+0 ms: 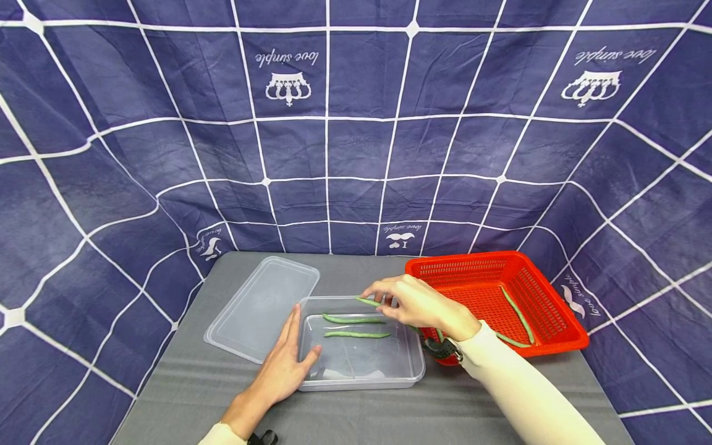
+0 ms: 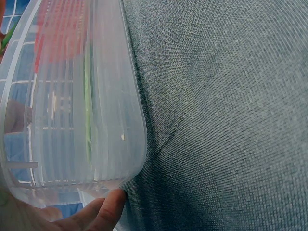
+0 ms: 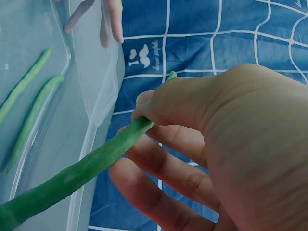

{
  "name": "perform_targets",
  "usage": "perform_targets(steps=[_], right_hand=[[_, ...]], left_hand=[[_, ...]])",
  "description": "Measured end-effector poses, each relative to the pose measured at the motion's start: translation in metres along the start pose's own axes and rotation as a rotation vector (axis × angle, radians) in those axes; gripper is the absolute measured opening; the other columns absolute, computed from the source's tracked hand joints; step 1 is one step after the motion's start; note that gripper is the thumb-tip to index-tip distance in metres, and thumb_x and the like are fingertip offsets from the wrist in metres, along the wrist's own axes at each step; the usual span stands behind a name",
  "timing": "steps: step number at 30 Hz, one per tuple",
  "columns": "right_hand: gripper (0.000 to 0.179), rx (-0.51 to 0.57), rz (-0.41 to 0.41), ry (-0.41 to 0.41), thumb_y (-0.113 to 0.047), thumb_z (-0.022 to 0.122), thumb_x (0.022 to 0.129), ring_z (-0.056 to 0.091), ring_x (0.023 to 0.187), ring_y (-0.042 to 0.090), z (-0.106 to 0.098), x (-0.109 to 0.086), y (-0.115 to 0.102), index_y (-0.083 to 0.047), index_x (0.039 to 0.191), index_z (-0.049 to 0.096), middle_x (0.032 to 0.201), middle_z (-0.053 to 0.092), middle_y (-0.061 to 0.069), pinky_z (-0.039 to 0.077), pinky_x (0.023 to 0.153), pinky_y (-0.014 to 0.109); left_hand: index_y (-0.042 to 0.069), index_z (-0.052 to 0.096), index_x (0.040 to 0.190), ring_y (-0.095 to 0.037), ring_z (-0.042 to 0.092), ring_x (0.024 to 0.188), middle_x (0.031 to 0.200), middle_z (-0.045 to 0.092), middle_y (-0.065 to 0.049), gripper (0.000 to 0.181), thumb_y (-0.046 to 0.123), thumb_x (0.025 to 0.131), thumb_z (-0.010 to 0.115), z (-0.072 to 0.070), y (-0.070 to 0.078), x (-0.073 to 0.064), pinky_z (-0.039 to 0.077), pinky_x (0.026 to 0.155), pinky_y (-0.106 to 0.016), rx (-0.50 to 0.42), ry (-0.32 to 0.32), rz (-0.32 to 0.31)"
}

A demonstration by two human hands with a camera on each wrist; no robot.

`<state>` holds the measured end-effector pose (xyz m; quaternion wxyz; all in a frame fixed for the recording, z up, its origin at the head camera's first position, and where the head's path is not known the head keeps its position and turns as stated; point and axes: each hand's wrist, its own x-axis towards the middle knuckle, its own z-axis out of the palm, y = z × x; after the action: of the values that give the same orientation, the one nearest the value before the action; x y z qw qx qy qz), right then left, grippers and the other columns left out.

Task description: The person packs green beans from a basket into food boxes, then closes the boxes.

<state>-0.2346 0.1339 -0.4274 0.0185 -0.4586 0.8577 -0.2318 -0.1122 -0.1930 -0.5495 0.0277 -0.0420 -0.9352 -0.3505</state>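
My right hand (image 1: 414, 301) pinches a green bean (image 3: 72, 180) between thumb and fingers, over the far right part of a clear plastic container (image 1: 361, 384). Two more green beans lie inside the container, a curved one (image 1: 353, 320) farther back and a straighter one (image 1: 356, 335) in front of it. Against the container's left side rests my left hand (image 1: 280, 368), its fingers straight along the outer wall and its thumb over the near left rim. In the left wrist view its fingertips (image 2: 113, 207) touch the container's corner.
A translucent lid (image 1: 261, 309) lies flat on the grey cloth, left of the container. To the right stands a red basket (image 1: 556, 337) with several green beans, one long bean (image 1: 517, 314) at its right side. A blue checked curtain (image 1: 356, 148) hangs behind.
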Motion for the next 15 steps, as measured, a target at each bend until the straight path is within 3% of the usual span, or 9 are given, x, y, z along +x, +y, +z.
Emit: perform_targets(steps=[7,15], right_hand=[[0.042,0.013,0.027,-0.019,-0.010,0.083,0.105,0.080,0.092,-0.001,0.0033,0.0047,-0.0065,-0.027,0.143,0.081,0.109,0.087,-0.009,0.060,0.075,0.021],[0.042,0.035,0.030,-0.030,-0.009,0.085,0.104,0.080,0.092,-0.001,0.0080,0.0105,-0.0104,-0.025,0.143,0.081,0.109,0.088,-0.009,0.060,0.075,0.020]], left_hand=[[0.006,0.013,0.188,-0.049,0.038,0.175,0.195,0.021,-0.023,0.105,0.040,0.112,0.076,0.0000,0.0001,0.0003,0.042,0.137,-0.068,0.005,0.002,0.008],[0.006,0.013,0.188,-0.050,0.039,0.174,0.195,0.022,-0.024,0.105,0.040,0.112,0.076,-0.0005,0.0003,0.0001,0.043,0.136,-0.069,0.003,-0.001,0.007]])
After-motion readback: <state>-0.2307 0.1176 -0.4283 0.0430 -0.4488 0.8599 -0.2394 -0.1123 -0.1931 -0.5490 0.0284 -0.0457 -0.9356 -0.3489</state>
